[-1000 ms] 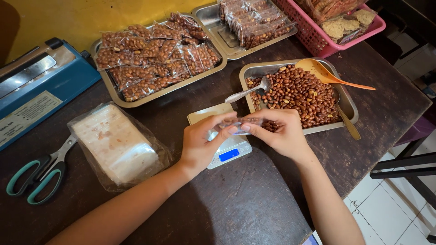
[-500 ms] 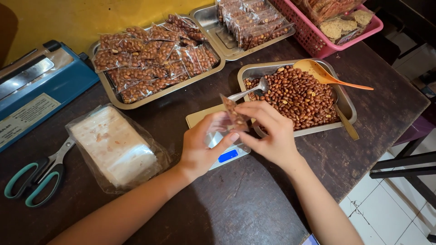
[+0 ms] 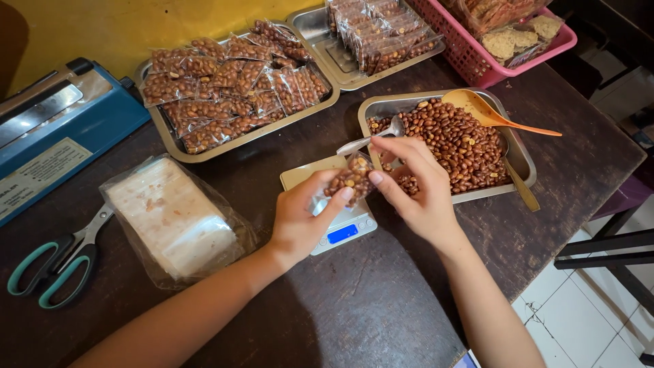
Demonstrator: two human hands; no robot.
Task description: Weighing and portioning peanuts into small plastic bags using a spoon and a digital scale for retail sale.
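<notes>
While the small clear bag of peanuts (image 3: 351, 178) hangs above the pocket scale (image 3: 334, 221), long axis toward one o'clock, the left hand (image 3: 300, 221) pinches its lower end and the right hand (image 3: 415, 187) its upper.

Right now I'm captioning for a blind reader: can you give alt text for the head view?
Both hands, left hand and right hand, hold a small clear bag of peanuts above a digital scale on a dark table. Behind it sits a tray of loose peanuts; farther back, a tray of filled bags.
</notes>
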